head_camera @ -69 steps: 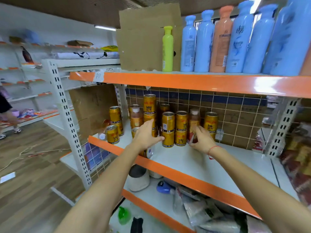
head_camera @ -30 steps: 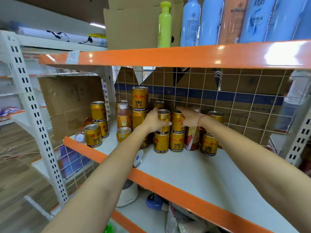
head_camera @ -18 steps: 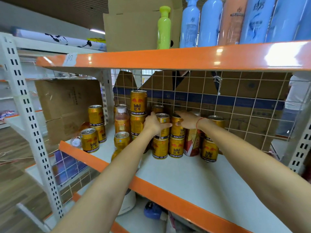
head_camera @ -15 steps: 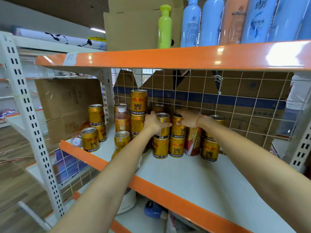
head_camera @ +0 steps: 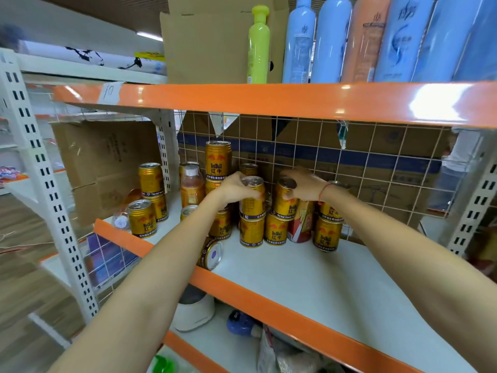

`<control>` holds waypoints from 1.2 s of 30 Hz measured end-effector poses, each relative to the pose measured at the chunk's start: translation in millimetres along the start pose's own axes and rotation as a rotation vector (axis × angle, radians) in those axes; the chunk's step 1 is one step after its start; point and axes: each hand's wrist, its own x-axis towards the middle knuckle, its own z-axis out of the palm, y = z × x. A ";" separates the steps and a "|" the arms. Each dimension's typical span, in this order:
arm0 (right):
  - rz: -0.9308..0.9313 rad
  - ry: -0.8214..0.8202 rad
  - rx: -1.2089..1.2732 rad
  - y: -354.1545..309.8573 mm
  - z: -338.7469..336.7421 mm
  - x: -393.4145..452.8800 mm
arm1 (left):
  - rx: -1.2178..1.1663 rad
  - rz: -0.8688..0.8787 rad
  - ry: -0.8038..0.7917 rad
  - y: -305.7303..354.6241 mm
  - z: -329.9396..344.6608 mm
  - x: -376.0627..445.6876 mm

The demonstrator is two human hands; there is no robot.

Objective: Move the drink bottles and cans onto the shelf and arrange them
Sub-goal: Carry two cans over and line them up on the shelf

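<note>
Several gold drink cans stand stacked two high at the back of the white middle shelf (head_camera: 309,278). My left hand (head_camera: 234,188) grips an upper gold can (head_camera: 252,200) from its left side. My right hand (head_camera: 304,184) grips the neighbouring upper can (head_camera: 285,203) at its top. A red and white carton (head_camera: 301,224) stands below my right wrist. One gold can (head_camera: 211,254) lies on its side near the shelf's front edge. A pink drink bottle (head_camera: 191,185) stands to the left, with a tall stack of cans (head_camera: 218,160) beside it.
An orange-edged upper shelf (head_camera: 269,99) carries tall blue and orange bottles (head_camera: 330,39), a green bottle (head_camera: 258,44) and a cardboard box (head_camera: 209,39). A wire grid (head_camera: 363,162) backs the cans. A white upright (head_camera: 40,170) stands left. The lower shelf holds bags and a white appliance (head_camera: 193,310).
Both hands keep hold of the upper cans and have shifted little. One can near the shelf's front edge now lies on its side.
</note>
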 end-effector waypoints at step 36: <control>0.037 -0.185 -0.101 29.4 42.8 -81.6 | 0.499 0.168 -0.628 -7.8 47.2 -31.3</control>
